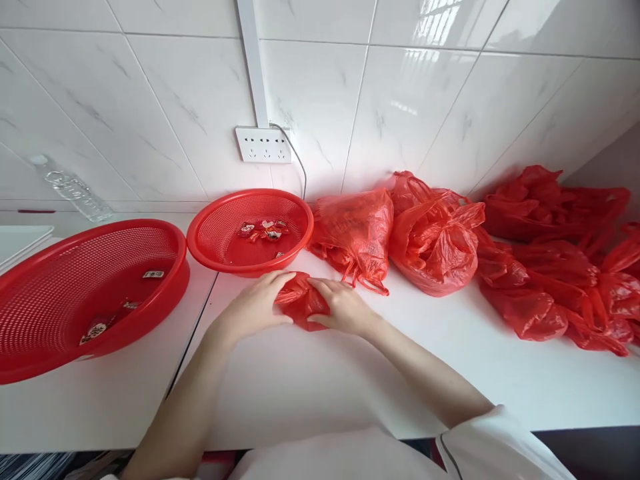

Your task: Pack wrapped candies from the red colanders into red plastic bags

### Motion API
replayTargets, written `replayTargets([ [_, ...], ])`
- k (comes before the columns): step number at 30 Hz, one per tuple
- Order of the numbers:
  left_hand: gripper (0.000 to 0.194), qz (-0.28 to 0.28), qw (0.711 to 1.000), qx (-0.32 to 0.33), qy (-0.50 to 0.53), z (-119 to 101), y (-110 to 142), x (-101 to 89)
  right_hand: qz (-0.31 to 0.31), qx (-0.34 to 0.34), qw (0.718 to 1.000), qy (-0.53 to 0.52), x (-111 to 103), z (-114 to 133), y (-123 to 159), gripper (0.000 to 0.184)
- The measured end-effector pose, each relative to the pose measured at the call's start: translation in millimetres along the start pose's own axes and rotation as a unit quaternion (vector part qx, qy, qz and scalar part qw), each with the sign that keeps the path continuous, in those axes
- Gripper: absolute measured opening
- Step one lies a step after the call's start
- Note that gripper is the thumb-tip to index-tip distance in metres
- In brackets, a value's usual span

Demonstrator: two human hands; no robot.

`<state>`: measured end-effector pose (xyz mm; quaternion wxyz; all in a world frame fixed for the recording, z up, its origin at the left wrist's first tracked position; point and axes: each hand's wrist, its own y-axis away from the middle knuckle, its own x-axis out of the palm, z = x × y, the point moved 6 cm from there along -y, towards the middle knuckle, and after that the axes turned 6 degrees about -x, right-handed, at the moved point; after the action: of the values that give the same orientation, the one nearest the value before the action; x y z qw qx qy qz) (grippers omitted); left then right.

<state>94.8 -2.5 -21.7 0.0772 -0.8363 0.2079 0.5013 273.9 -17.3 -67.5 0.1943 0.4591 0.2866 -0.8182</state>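
A small bundled red plastic bag (303, 303) rests on the white table between my two hands. My left hand (257, 303) grips its left side with thumb and fingers curved around it. From the other side, my right hand (345, 307) holds the bag with its fingertips on top and thumb low at the front. What the bag contains is hidden. Just behind it stands a round red plastic basket (250, 263) with several small wrapped packets (265, 231) at the bottom.
A larger red basket (180, 247) with a few packets stands at the left. Filled red bags (435, 247) line the wall, with more bags (550, 287) at the right. A clear bottle (77, 192) leans at the back left. A power socket (263, 145) is on the tiled wall.
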Motion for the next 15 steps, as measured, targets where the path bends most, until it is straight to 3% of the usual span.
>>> replayTargets([
  [2,0.048,0.003,0.999,-0.007,-0.045,1.7,-7.5,14.2,0.025,0.024,0.999,-0.007,13.2,-1.1,-2.8,0.054],
  [4,0.013,0.004,0.998,0.005,-0.065,1.3,-11.5,23.2,0.025,0.004,0.999,-0.02,13.9,1.5,-4.2,0.035],
  [5,0.007,0.003,0.998,0.015,-0.065,0.1,-12.0,25.5,0.018,-0.011,0.999,-0.029,11.2,3.5,-4.2,0.029],
  [9,0.021,0.016,0.998,0.037,-0.042,-8.6,-8.1,30.3,0.012,-0.04,0.997,-0.065,1.2,9.5,-1.0,0.017],
  [12,0.018,0.061,0.997,0.046,-0.01,-20.2,-1.0,35.4,0.027,-0.056,0.994,-0.089,-10.2,11.6,8.0,0.023],
  [15,0.008,0.077,0.994,0.055,0.048,-34.3,9.1,27.9,0.035,-0.062,0.993,-0.095,-47.3,6.1,28.6,0.028],
])
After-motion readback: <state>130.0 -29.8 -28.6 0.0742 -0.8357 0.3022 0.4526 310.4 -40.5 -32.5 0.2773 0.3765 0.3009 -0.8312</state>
